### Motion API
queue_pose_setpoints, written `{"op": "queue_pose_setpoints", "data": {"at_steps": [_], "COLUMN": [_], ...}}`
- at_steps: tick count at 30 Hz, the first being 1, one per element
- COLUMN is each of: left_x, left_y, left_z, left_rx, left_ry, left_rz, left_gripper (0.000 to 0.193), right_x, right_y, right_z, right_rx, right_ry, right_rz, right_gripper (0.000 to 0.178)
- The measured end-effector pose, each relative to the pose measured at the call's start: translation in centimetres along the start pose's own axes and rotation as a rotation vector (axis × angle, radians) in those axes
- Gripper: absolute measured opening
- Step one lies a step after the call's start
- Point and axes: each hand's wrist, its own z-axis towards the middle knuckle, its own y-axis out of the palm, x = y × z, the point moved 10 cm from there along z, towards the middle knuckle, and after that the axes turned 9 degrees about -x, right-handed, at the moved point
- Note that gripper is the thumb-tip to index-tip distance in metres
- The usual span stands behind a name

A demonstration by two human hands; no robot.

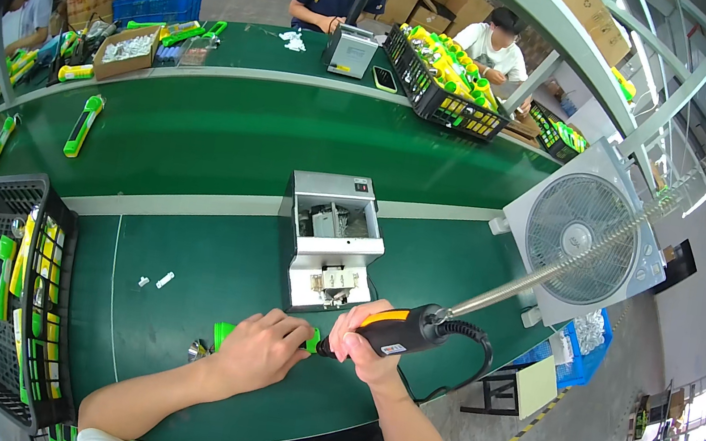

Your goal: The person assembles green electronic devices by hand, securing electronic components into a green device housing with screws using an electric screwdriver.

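Observation:
My left hand (261, 350) presses down on a bright green plastic part (223, 333) lying on the green table (181, 287), covering most of it. My right hand (362, 345) grips a black and orange electric screwdriver (396, 329), its tip pointing down-left at the green part's right end beside my left fingers. A coiled black cable and a metal spring arm lead from the tool's rear up to the right. Just behind both hands stands a grey screw feeder box (329, 240).
A black crate (2, 279) with green and yellow parts stands at my left. Small white bits (165, 279) lie on the table. A green conveyor belt (229, 140) carries green parts. A white fan (580, 239) stands right. Two people sit across, with another crate (445, 80).

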Motion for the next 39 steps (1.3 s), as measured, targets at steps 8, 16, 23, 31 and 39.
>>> {"op": "queue_pose_setpoints", "data": {"at_steps": [8,16,23,31,39], "left_x": [0.2,0.5,1.6,0.9,-0.3], "left_y": [0.2,0.0,2.3,-0.7,-2.0], "left_z": [-0.3,0.1,0.9,-1.8,-5.0], "left_rx": [-0.003,0.0,0.048,0.002,0.046], "left_ry": [0.006,0.017,0.064,0.055,0.094], "left_rz": [-0.005,0.042,0.213,0.307,0.322], "left_gripper": [0.027,0.029,0.037,0.049,0.045], "right_x": [0.5,-4.4,-8.0,-7.1,-5.9], "right_y": [0.1,-1.1,-2.4,-2.5,-0.6], "right_z": [-0.9,0.3,3.7,4.6,4.4], "right_rx": [-0.002,0.086,0.133,0.14,0.046], "right_ry": [0.004,-0.19,-0.382,-0.373,-0.339], "right_rz": [-0.036,-0.023,-0.112,-0.179,-0.312], "right_gripper": [0.022,0.03,0.027,0.026,0.028]}}
